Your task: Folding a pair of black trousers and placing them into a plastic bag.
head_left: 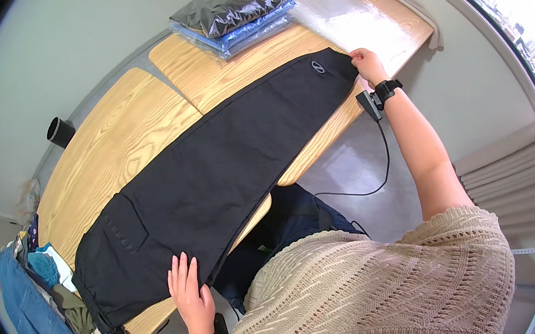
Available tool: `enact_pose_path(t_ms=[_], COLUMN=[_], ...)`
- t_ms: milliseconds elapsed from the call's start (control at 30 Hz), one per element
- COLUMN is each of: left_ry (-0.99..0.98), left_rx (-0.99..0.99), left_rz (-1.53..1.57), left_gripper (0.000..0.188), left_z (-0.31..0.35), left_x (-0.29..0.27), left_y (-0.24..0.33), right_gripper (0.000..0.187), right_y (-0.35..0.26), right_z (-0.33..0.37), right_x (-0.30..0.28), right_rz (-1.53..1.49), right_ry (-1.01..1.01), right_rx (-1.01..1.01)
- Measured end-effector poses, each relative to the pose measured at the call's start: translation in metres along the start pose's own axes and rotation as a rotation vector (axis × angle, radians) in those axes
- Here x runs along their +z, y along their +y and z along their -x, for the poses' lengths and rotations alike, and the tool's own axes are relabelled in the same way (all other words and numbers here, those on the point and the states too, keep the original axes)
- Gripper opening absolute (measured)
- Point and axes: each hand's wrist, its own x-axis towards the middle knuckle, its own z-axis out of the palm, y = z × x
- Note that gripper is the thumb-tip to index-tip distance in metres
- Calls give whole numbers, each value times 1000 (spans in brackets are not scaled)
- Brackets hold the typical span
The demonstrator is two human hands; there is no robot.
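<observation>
A pair of black trousers (213, 167) lies folded lengthwise across the wooden table, slanting from the lower left to the upper right. Its waist end, with a pocket outline, is at the left; a small grey emblem marks the narrow leg end. My left hand (190, 292) rests at the near edge of the trousers, close to the wider part, fingers stretched out and palm down. At the far right, my right hand (368, 66) pinches the hem corner of the leg between thumb and fingers. Both wrists wear black straps; a cable runs from the right one.
Folded garments in clear bags (231, 20) are stacked at the back of the table (123, 145). Beside them lie flat clear plastic bags (345, 11). A pile of clothes with blue jeans (44, 318) sits at the left end. A black cylinder (60, 132) stands beyond the table.
</observation>
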Motion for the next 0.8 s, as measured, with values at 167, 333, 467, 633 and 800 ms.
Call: enact_pose_path(t_ms=[167,333,467,633,800], left_ry=[3,39,18,29,71], left_rx=[-29,13,-22,-24,-15], left_rz=[-2,-70,-65,-57,-37], left_gripper=[53,59,68,69,53], left_z=[-1,0,1,7,3], left_x=[4,-6,-8,0,-2], left_y=[3,8,2,-11,-7], right_gripper=[22,25,57,50,44], right_y=[0,-24,-42,-20,-33], right_z=[-5,10,16,-15,-21], right_x=[-1,7,9,9,9], right_rz=[166,301,756,584,305], right_ry=[100,105,10,-140,-85], right_rx=[-45,-189,-30,-147,-388])
